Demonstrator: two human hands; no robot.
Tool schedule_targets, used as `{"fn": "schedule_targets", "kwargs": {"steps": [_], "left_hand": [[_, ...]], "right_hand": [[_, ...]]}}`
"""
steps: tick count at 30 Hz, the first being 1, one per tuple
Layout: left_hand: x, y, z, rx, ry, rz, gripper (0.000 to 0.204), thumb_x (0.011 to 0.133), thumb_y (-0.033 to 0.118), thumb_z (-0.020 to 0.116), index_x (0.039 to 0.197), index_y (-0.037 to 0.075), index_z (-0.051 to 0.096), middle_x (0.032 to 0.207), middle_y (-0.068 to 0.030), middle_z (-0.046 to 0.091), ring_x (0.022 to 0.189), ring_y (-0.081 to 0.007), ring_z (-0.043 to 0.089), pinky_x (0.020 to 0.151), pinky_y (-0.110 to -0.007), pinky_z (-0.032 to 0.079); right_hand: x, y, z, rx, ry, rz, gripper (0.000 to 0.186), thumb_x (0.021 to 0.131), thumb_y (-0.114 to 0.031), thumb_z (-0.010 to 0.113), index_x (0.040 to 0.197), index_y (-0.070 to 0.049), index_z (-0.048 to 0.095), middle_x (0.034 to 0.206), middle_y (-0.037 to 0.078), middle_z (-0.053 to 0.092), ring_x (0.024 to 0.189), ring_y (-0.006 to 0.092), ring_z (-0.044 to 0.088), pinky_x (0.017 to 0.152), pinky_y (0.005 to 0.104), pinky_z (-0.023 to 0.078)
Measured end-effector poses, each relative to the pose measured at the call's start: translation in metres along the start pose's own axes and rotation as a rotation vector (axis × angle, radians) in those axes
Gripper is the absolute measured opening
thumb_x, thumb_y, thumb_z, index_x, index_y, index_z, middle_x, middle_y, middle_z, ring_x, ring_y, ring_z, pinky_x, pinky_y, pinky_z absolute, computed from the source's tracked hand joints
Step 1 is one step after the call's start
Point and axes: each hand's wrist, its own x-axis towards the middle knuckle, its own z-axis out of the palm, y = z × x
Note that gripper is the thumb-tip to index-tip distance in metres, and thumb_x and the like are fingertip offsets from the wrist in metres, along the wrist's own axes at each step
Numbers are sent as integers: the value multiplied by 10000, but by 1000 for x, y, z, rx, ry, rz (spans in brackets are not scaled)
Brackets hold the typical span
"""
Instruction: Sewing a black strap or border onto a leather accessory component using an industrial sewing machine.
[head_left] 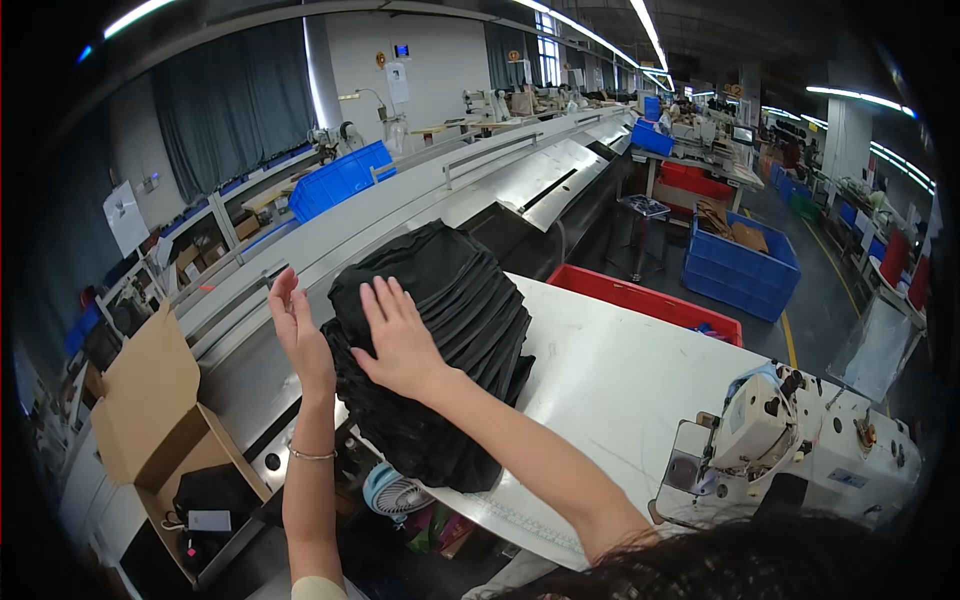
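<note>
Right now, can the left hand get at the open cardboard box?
Likely yes: the left hand looks empty beside the black fabric, the cardboard box stands open, and nothing visible blocks the way between.

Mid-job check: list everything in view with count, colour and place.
Fabric pile: one, black, at the table's left end
Table: one, white, centre right
Sewing machine: one nearby, white, right; others far off
Cardboard box: one, brown, open, left
Fan: one, pale blue, below fabric
Red bin: one nearby, red, beyond table
Blue crates: several, blue, upper left and right
Stool: one, dark, beyond red bin
Curtains: several, dark, back wall
Lights: several, white, overhead
Bracelet: one, silvery, left wrist
Left hand: one, bare, at fabric's left edge
Right hand: one, bare, on fabric
</note>
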Motion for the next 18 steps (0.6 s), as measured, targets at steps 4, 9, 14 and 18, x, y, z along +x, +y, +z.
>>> {"fn": "schedule_targets", "kwargs": {"steps": [4,9,14,18], "left_hand": [[-5,0,19,107,-110,96,392,975,168,377,1322,-15,376,1335,-133,408,1246,-218,376,1036,-336,282],[-19,-19,48,696,-622,396,564,864,118,493,1398,79,314,1435,-125,339,1203,-251,452,1009,-393,311],[-25,-50,42,895,-631,537,241,755,126,538,936,23,658,1099,-52,622,1059,-217,538,960,-388,338],[-19,-58,41,870,-648,507,246,775,139,512,939,14,646,1074,-55,633,1063,-218,537,974,-388,333]], "right_hand": [[34,18,33,235,-62,512,414,870,-257,544,1124,69,536,1048,243,591,995,375,559,893,380,434],[4,87,2,2000,43,763,357,956,-332,455,1218,-99,521,1187,27,574,1043,171,544,871,320,420],[-11,141,-145,1836,732,611,409,966,-299,416,1262,-17,428,1273,154,493,1173,293,477,1027,465,371],[-21,149,-268,1362,822,330,415,972,-306,415,1253,-1,431,1231,145,516,1126,255,503,967,420,424]]}}
